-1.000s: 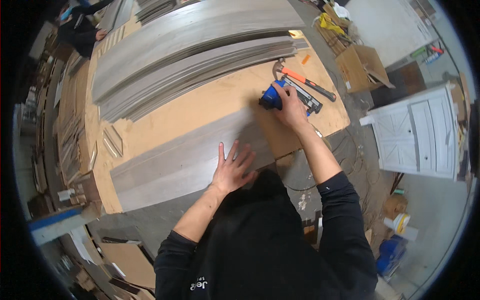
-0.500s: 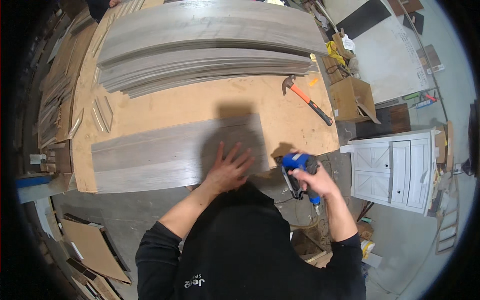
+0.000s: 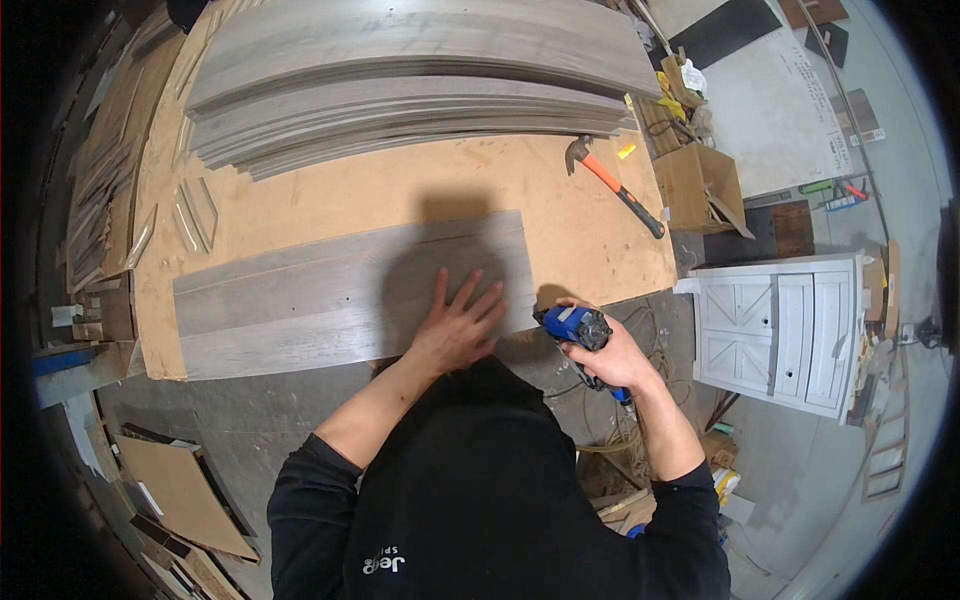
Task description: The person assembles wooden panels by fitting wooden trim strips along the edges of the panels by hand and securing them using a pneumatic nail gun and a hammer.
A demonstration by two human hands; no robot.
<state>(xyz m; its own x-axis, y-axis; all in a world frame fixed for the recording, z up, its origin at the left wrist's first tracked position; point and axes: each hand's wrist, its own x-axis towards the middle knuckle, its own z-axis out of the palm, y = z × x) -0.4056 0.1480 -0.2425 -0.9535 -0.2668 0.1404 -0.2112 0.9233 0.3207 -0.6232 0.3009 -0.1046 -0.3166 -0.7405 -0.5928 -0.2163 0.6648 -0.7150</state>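
A grey wood-grain board [image 3: 290, 300] lies along the near edge of the workbench. My left hand [image 3: 458, 325] rests flat on its right part, fingers spread. In my right hand [image 3: 615, 350] is a blue and black nail gun [image 3: 578, 328], gripped by its handle. Its nose is close to the board's right end; whether the two touch I cannot tell. Farther back on the bench lies a claw hammer [image 3: 610, 183] with an orange and black handle.
Stacked grey boards [image 3: 420, 60] fill the back of the workbench [image 3: 350, 180]. Narrow wood strips [image 3: 195, 215] lie at its left. Right of the bench are a cardboard box [image 3: 700, 185] and a white cabinet [image 3: 775, 330]. A coiled hose [image 3: 625, 430] hangs near my right arm.
My right hand has brought the nail gun left and turned it toward the board's right end. My left hand stays pressed on the board. The whole view has shifted slightly.
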